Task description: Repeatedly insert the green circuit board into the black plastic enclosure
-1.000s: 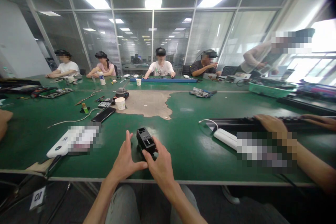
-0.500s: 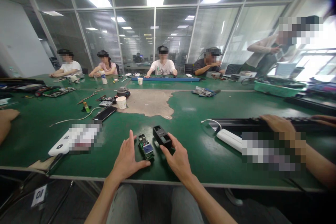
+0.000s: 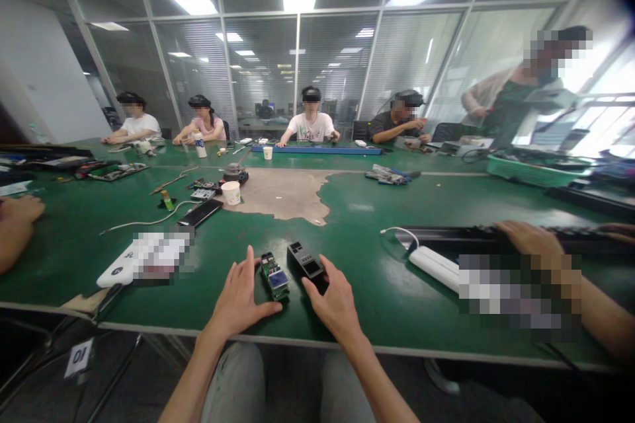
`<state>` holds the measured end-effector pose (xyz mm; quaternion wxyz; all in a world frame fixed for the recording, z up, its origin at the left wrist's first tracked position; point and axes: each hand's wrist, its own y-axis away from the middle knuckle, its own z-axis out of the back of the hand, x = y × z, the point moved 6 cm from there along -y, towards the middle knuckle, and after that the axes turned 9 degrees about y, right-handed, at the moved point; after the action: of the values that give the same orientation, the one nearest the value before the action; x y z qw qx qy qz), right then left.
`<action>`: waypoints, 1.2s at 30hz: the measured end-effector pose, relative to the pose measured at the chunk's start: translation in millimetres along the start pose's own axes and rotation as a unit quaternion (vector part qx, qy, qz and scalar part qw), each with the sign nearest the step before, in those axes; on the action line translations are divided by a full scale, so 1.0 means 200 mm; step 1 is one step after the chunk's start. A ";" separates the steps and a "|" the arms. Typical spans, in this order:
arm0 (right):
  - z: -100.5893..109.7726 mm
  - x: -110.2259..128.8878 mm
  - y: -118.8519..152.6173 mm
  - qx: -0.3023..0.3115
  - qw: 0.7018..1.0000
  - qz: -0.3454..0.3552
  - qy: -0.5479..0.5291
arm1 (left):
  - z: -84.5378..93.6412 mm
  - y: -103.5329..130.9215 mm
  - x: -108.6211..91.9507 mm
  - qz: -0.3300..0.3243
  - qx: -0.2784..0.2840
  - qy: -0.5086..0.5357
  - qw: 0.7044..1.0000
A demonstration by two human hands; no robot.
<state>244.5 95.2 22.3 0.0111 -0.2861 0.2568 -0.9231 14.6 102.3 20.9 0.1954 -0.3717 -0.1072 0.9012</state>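
In front of me a small green circuit board [image 3: 272,275] with a blue-tinted display rests on the table. To its left is my left hand [image 3: 243,294], fingers spread and thumb stretched along the near end of the board; it holds nothing. On the other side, a black plastic case [image 3: 303,259] with cut-out openings lies at a slant, with a narrow gap to the board. My right hand [image 3: 335,294] has thumb and fingers around the case's near right part, and hides some of it.
The green table [image 3: 377,264] carries a phone [image 3: 201,213], a paper cup [image 3: 231,193], a white power bank [image 3: 119,268] and gloves [image 3: 391,175]. A white device with a cable [image 3: 434,268] lies right, near a co-worker's arm [image 3: 600,307]. Several people are around the table.
The black case has come down flatter onto the table and turned its top more toward me, with my right hand still around it. My left hand stays almost in place.
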 end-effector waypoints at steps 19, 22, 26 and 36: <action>0.07 0.06 0.01 0.008 0.994 -0.047 -0.097 | 0.02 0.01 -0.01 -0.001 0.003 0.016 1.000; 0.09 0.12 0.01 0.008 0.976 -0.101 -0.191 | 0.02 0.01 -0.01 0.002 0.007 0.017 1.000; 0.07 0.29 0.01 0.002 0.979 -0.081 -0.188 | 0.03 0.03 0.00 -0.006 0.018 0.047 0.999; -0.02 0.51 0.08 0.024 0.999 0.024 0.010 | 0.05 0.02 0.12 0.027 -0.057 0.148 0.987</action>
<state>154.6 67.0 65.3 0.0371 -0.2704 0.2417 -0.9312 -8.5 107.8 11.8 0.1633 -0.5146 -0.1184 0.8334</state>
